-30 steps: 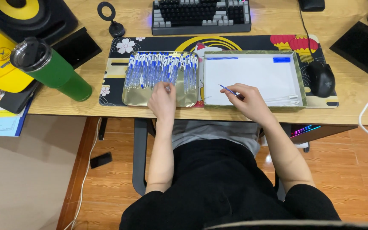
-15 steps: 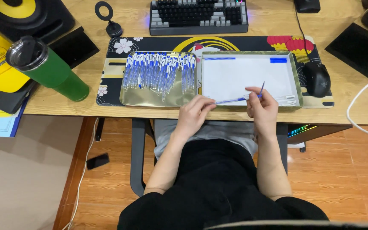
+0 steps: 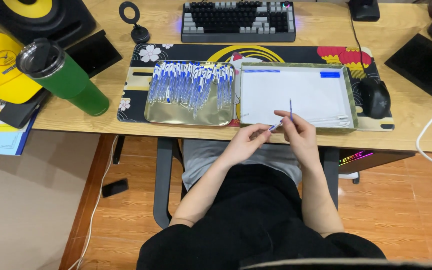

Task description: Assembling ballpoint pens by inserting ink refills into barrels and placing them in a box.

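Here, both hands are pinching pen parts at the desk's front edge: left hand a barrel, right hand a blue refill, below the white tray with blue corner labels.

Glossy metal tray on a smooth wooden desk.

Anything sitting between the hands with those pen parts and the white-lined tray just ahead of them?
Nothing visible. The left hand and right hand hold pen parts right at the near rim of the white-lined tray.

Thin blue pen refill, upright, pen barrel alongside
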